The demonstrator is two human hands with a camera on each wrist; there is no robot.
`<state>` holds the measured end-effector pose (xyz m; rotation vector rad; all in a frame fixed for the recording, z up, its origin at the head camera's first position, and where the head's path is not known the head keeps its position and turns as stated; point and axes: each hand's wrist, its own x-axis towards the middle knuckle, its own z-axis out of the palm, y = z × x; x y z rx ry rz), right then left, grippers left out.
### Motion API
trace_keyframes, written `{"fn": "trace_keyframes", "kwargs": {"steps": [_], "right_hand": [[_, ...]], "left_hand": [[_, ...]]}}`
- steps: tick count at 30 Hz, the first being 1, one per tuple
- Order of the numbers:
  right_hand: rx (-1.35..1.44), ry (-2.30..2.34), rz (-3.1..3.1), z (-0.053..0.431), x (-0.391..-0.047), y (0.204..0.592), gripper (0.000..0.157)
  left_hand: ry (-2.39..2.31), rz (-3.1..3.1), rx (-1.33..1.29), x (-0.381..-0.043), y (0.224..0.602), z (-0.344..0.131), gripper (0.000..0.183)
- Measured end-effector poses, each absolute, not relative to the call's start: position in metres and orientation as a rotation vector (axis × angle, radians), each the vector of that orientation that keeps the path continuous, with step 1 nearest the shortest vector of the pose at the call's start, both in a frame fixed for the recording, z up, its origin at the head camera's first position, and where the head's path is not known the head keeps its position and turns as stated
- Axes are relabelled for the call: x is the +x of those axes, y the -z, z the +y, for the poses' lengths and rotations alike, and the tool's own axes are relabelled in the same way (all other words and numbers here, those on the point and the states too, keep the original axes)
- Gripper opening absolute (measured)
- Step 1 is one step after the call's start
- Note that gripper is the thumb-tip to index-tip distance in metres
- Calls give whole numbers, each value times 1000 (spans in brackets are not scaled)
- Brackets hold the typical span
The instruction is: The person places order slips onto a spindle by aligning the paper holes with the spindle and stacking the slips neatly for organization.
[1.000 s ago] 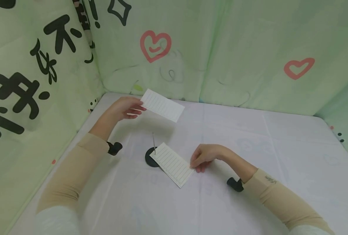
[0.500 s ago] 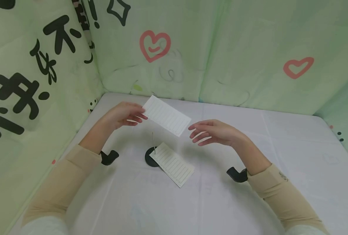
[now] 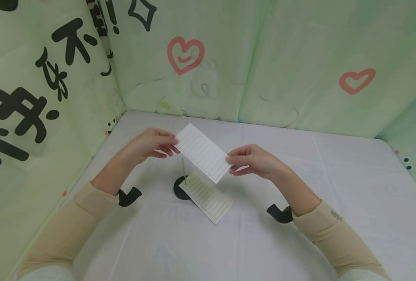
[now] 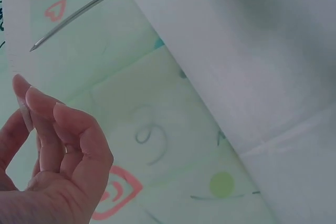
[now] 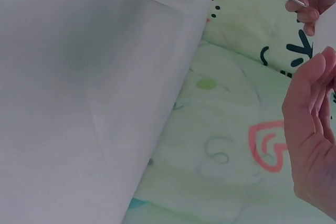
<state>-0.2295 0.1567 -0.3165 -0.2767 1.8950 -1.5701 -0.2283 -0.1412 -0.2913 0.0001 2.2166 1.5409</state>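
A white lined paper slip (image 3: 202,153) is held tilted above the table. My left hand (image 3: 148,145) pinches its left end, and my right hand (image 3: 255,160) pinches the right end. Below it stands a thin metal spike (image 3: 184,171) on a round black base (image 3: 179,189). More lined slips (image 3: 209,203) lie at the spike's foot, their left corner on the base; the held slip overlaps them in the head view. From the left wrist, the spike's pointed tip (image 4: 89,15) shows close to the held slip (image 4: 18,30), apparently apart from it.
A white cloth (image 3: 299,234) covers the table. Green printed curtains (image 3: 299,47) with red hearts and black characters rise at the back and left. Black wrist cameras (image 3: 281,214) hang from both beige sleeves.
My right hand has left the lower slips, risen, and taken the held slip's right end. My left hand has brought that slip down and slightly right, nearer the spike.
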Motion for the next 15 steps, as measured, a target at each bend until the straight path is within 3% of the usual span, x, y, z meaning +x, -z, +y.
{"fn": "trace_keyframes", "kwargs": {"steps": [8,15], "right_hand": [[-272,1524,1952,161,-223,320,32],[-322,1458,1903,169,-219,326,21]], "left_hand": [[-1515,2216,85,-218,295,-146,30],[-1473,2225,132,-209,300,-145,26]]}}
